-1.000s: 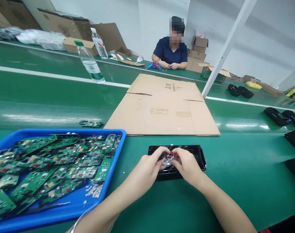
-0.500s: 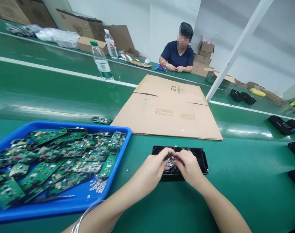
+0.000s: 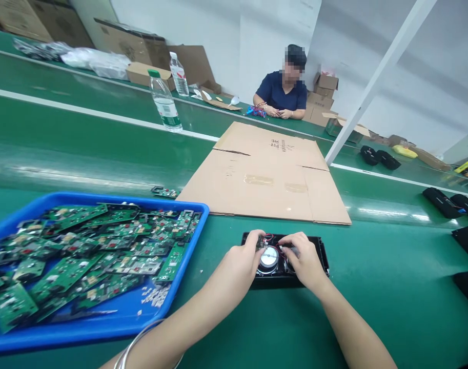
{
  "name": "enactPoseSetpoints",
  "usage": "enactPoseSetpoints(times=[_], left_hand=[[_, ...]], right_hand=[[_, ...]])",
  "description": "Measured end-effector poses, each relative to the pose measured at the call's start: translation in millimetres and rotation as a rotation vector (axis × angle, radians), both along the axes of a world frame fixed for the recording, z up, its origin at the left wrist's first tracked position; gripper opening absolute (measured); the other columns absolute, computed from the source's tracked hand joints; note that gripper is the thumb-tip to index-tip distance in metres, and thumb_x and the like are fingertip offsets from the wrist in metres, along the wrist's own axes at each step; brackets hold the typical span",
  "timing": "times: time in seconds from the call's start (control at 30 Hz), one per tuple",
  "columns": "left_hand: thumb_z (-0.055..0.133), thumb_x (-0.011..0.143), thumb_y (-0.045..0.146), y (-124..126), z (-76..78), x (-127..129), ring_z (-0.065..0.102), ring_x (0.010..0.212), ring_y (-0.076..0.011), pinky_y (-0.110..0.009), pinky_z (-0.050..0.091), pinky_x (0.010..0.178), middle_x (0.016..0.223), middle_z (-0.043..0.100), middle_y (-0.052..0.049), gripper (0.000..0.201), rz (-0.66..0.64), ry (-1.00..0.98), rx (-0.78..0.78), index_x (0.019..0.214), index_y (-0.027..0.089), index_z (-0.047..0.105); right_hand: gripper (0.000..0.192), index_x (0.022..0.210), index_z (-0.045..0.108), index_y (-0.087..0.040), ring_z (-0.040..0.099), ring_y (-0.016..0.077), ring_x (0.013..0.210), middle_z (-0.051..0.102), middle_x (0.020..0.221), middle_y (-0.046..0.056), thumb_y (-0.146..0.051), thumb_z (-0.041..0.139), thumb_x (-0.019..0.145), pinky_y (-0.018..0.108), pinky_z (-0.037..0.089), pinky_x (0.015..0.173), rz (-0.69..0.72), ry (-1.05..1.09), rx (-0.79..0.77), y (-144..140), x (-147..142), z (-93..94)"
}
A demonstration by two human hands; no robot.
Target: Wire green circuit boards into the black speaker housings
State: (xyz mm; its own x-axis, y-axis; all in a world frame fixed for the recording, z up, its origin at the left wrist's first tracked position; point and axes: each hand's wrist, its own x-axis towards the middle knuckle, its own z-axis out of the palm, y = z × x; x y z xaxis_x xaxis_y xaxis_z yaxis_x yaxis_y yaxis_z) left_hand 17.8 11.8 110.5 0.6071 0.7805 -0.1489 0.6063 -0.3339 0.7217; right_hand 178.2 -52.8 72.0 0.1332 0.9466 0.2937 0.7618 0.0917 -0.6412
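— Biggest first?
— Green table (image 3: 372, 307) all across; flat cardboard sheet (image 3: 264, 177) at 12 o'clock; blue tray (image 3: 114, 320) of circuit boards (image 3: 83, 256) at 9 o'clock.
— And the black case (image 3: 322, 256)?
— Just below centre, at 6 o'clock from the cardboard, flat on the table, round silver speaker (image 3: 269, 258) inside.
— Hands?
— Left hand (image 3: 239, 264) curled on the case's left end, fingertips by the red wires (image 3: 268, 238). Right hand (image 3: 305, 261) bent over the right half, pressing down. Pinching anything? Cannot tell.

An electronics assembly line: long green conveyor surface (image 3: 83, 154), a blue tray (image 3: 103, 328) heaped with circuit boards (image 3: 83, 261), stacked cardboard boxes (image 3: 126, 43), a co-worker (image 3: 282, 92) seated opposite.
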Motion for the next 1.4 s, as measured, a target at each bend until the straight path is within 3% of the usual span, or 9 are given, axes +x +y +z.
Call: enactPoseSetpoints(times=[0.1,0.3,0.47,0.6,0.73,0.93,1.23,1.4], left_hand=[[0.03,0.085,0.024,-1.5,1.6,1.0,0.061,0.058,-0.0235,-0.025,0.039,0.048,0.067,0.064,-0.007,0.029,-0.013,0.025,0.006,0.109,0.018,0.046],[0.03,0.085,0.023,-2.9,2.9,1.6,0.062,0.061,-0.0246,-0.028,0.041,0.052,0.071,0.065,-0.009,0.031,-0.042,0.02,0.009,0.112,0.016,0.044],[0.031,0.085,0.024,-2.9,0.0,1.4,0.063,0.067,-0.0255,-0.028,0.042,0.053,0.078,0.066,-0.01,0.03,-0.054,-0.015,-0.006,0.111,0.016,0.044],[0.033,0.085,0.026,-2.4,-3.7,2.1,0.063,0.066,-0.0257,-0.028,0.042,0.052,0.076,0.066,-0.01,0.029,-0.015,-0.021,0.018,0.11,0.016,0.045],[0.033,0.085,0.026,-2.6,-6.5,2.8,0.061,0.058,-0.0245,-0.027,0.039,0.049,0.069,0.065,-0.008,0.03,0.024,-0.012,0.012,0.111,0.016,0.044],[0.035,0.083,0.03,-3.4,-5.9,2.4,0.06,0.058,-0.022,-0.026,0.038,0.049,0.07,0.065,-0.006,0.031,0.009,-0.077,-0.026,0.109,0.018,0.046],[0.035,0.082,0.029,-4.9,-7.8,2.1,0.061,0.061,-0.0209,-0.026,0.039,0.051,0.068,0.063,-0.004,0.033,-0.039,-0.162,-0.077,0.111,0.017,0.046],[0.035,0.082,0.026,-7.5,-9.6,4.2,0.062,0.069,-0.0229,-0.026,0.039,0.053,0.063,0.059,-0.002,0.034,-0.035,-0.136,-0.085,0.113,0.017,0.045]], right_hand=[[0.024,0.092,0.06,-0.019,0.051,0.0177,0.084,0.061,0.084,0.004,-0.003,0.049,0.079,0.033,0.047,0.076,0.025,-0.028,-0.001,-0.5,2.3,-2.1],[0.043,0.118,0.051,-0.018,0.047,0.0208,0.09,0.055,0.103,0.009,-0.002,0.046,0.079,0.037,0.047,0.078,-0.04,-0.274,0.04,8.0,4.0,-13.7],[0.019,0.093,0.065,-0.019,0.045,0.0205,0.075,0.064,0.089,0.006,-0.012,0.05,0.084,0.035,0.046,0.066,-0.011,-0.398,0.075,18.1,5.2,-11.0],[0.018,0.085,0.062,-0.018,0.049,0.0177,0.079,0.064,0.087,0.005,-0.016,0.044,0.088,0.031,0.045,0.071,0.092,-0.17,0.131,9.1,8.3,4.3],[0.019,0.085,0.058,-0.018,0.055,0.0134,0.079,0.063,0.079,0.001,-0.013,0.04,0.089,0.026,0.044,0.072,0.141,0.111,-0.072,-5.4,12.7,17.1],[0.015,0.092,0.059,-0.018,0.056,0.0135,0.076,0.064,0.077,0.001,-0.011,0.047,0.085,0.025,0.044,0.069,0.083,0.161,-0.194,-10.3,-1.0,18.1],[0.012,0.077,0.061,-0.017,0.051,0.0155,0.07,0.062,0.072,0.002,-0.01,0.052,0.079,0.027,0.043,0.064,0.006,-0.076,0.087,-11.2,-15.1,1.7],[0.012,0.07,0.057,-0.018,0.05,0.015,0.066,0.058,0.066,0.001,-0.011,0.051,0.077,0.027,0.042,0.06,-0.044,-0.147,0.111,-9.8,-15.8,-2.5]])
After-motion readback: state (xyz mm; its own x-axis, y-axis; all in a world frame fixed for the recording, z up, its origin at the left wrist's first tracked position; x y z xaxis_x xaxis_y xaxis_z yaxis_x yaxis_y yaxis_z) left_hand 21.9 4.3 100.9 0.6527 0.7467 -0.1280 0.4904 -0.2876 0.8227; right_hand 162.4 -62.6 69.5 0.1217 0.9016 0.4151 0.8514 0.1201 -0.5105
